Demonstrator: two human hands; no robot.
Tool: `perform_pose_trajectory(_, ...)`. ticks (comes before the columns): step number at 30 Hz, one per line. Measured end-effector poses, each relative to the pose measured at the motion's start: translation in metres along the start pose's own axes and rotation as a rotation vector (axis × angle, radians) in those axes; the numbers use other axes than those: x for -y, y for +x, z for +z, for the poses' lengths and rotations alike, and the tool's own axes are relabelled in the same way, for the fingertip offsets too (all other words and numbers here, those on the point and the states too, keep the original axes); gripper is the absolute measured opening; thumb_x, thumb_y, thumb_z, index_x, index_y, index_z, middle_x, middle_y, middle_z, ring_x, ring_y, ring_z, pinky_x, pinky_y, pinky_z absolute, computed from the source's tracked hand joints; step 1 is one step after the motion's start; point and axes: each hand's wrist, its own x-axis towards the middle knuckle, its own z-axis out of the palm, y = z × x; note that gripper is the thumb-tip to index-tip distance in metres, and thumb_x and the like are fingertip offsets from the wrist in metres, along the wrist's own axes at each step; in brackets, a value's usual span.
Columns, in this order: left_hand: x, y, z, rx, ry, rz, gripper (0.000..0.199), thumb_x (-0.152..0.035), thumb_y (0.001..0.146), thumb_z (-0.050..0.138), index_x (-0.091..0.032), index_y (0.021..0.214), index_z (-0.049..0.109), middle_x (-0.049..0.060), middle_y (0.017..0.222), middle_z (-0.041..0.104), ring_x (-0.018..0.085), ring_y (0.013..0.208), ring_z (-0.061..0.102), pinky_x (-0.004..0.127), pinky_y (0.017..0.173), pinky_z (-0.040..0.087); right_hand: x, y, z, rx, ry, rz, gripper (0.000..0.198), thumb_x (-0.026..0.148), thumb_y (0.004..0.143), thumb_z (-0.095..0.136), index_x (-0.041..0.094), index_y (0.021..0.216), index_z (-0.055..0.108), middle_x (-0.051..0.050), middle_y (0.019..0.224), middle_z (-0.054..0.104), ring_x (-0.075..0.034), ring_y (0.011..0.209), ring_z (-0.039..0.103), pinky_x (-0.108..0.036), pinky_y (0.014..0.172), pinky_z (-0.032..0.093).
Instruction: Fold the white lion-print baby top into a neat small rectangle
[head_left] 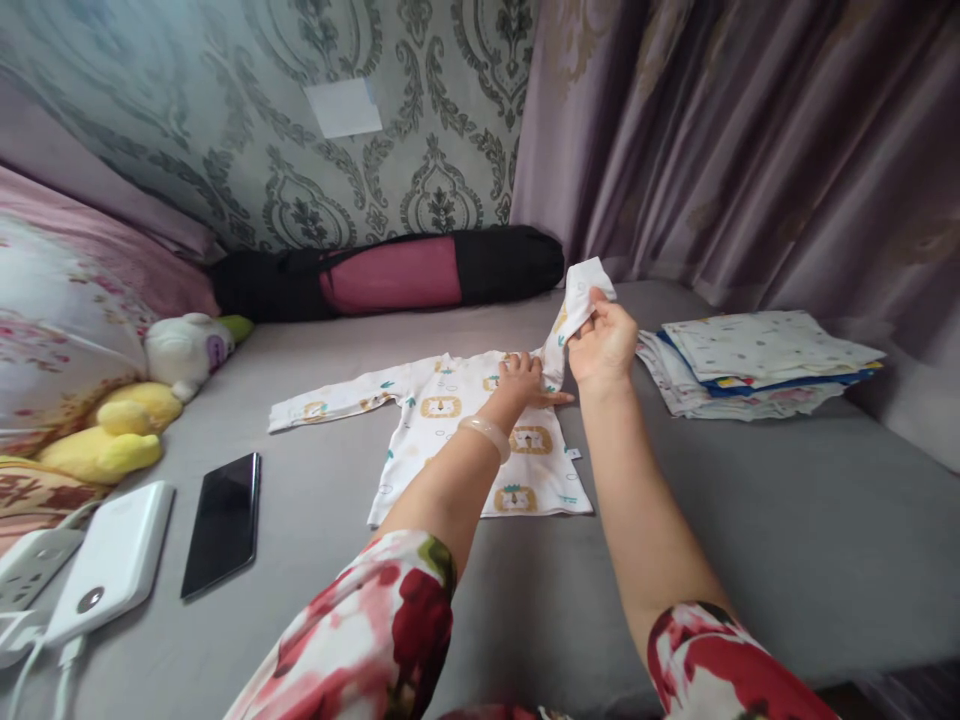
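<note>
A small white long-sleeved shirt [450, 440] with a lion print lies spread on the grey sheet. One sleeve stretches out flat to the left. My left hand [523, 382] presses on the upper right of the shirt near the shoulder, fingers spread, and a pale bangle [486, 438] circles that wrist. My right hand [604, 338] pinches the other sleeve [576, 300] near its cuff and holds it raised off the bed. My left forearm covers part of the shirt's front.
To the right lies a stack of folded clothes [757, 360]. On the left are a black phone [222, 525], a white power bank [112, 560], a power strip [34, 565] with cables, and plush toys [187, 352]. A long black and pink bag [390, 275] rests along the wall.
</note>
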Motion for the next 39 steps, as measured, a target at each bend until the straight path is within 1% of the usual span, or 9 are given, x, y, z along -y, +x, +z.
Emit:
perform_pose_trajectory(4,0.016,-0.001,0.003,-0.034,-0.215,0.065,0.099,-0.071,0.071,0.060,-0.014,0.147,0.030,0.022,0.158,0.020,0.040,0.146,0.015,0.055,0.115,0.017,-0.005,0.001,-0.001,-0.039,-0.005,-0.021,0.021,0.017,0.080,0.046,0.020,0.093,0.061,0.002,0.101,0.065,-0.010,0.086,0.063,-0.025,0.075,0.052)
perform_pose_trajectory(8,0.041,-0.015,0.002,-0.249,-0.581,0.064,0.069,-0.059,0.081,0.059,-0.014,0.133,0.049,0.020,0.142,0.048,0.032,0.132,0.044,0.043,0.107,0.035,-0.015,0.005,-0.003,-0.015,-0.027,-0.053,0.025,0.016,0.079,0.046,0.019,0.098,0.061,0.000,0.103,0.066,-0.011,0.088,0.064,-0.024,0.073,0.051)
perform_pose_trajectory(11,0.066,-0.031,0.002,-0.500,-0.894,-0.099,0.043,-0.046,0.090,0.050,-0.013,0.116,0.060,0.017,0.121,0.063,0.025,0.112,0.060,0.036,0.096,0.045,-0.029,0.006,-0.001,0.027,-0.089,-0.092,0.031,0.018,0.078,0.046,0.018,0.105,0.062,-0.002,0.101,0.067,-0.013,0.091,0.064,-0.025,0.072,0.050)
perform_pose_trajectory(14,0.093,-0.047,0.008,-0.672,-1.138,-0.351,0.027,-0.036,0.089,0.052,-0.014,0.102,0.062,0.011,0.100,0.068,0.020,0.092,0.066,0.033,0.082,0.051,-0.050,0.004,0.002,0.076,-0.205,-0.143,0.036,0.025,0.078,0.049,0.017,0.110,0.063,-0.002,0.098,0.067,-0.014,0.089,0.063,-0.025,0.071,0.050)
perform_pose_trajectory(17,0.114,-0.061,0.015,-0.706,-1.362,-0.506,0.020,-0.030,0.086,0.056,-0.015,0.097,0.061,0.005,0.085,0.067,0.014,0.074,0.065,0.028,0.072,0.053,-0.075,-0.005,0.004,0.125,-0.364,-0.173,0.044,0.030,0.077,0.051,0.018,0.117,0.063,-0.002,0.097,0.066,-0.015,0.085,0.062,-0.027,0.072,0.050)
perform_pose_trajectory(22,0.125,-0.074,0.020,-0.754,-1.642,-0.514,0.018,-0.027,0.087,0.058,-0.015,0.099,0.058,0.004,0.083,0.065,0.010,0.073,0.065,0.025,0.074,0.053,-0.123,-0.021,-0.003,0.244,-0.749,-0.281,0.048,0.029,0.075,0.049,0.017,0.120,0.064,-0.008,0.118,0.061,-0.021,0.106,0.058,-0.034,0.093,0.047)
perform_pose_trajectory(29,0.122,-0.084,0.014,-0.669,-1.679,-0.414,0.045,-0.044,0.092,0.054,-0.021,0.130,0.047,0.009,0.102,0.064,0.014,0.085,0.067,0.026,0.079,0.053,-0.169,-0.039,-0.019,0.527,-1.256,-0.488,0.062,0.016,0.073,0.049,0.010,0.134,0.050,-0.018,0.136,0.048,-0.027,0.132,0.041,-0.041,0.112,0.034)
perform_pose_trajectory(36,0.123,-0.084,0.008,-0.587,-1.682,-0.423,0.057,-0.061,0.094,0.037,-0.023,0.137,0.039,0.011,0.111,0.064,0.017,0.088,0.068,0.028,0.077,0.054,-0.169,-0.066,-0.021,0.816,-1.620,-0.515,0.062,0.015,0.081,0.046,0.009,0.142,0.041,-0.018,0.152,0.033,-0.030,0.136,0.036,-0.046,0.112,0.032)
perform_pose_trajectory(39,0.125,-0.085,0.011,-0.635,-1.512,-0.474,0.063,-0.059,0.091,0.047,-0.024,0.141,0.036,0.007,0.101,0.065,0.016,0.086,0.066,0.026,0.075,0.053,-0.165,-0.070,-0.021,0.949,-1.653,-0.500,0.056,0.013,0.082,0.047,0.011,0.138,0.048,-0.016,0.151,0.036,-0.027,0.137,0.035,-0.043,0.114,0.028)
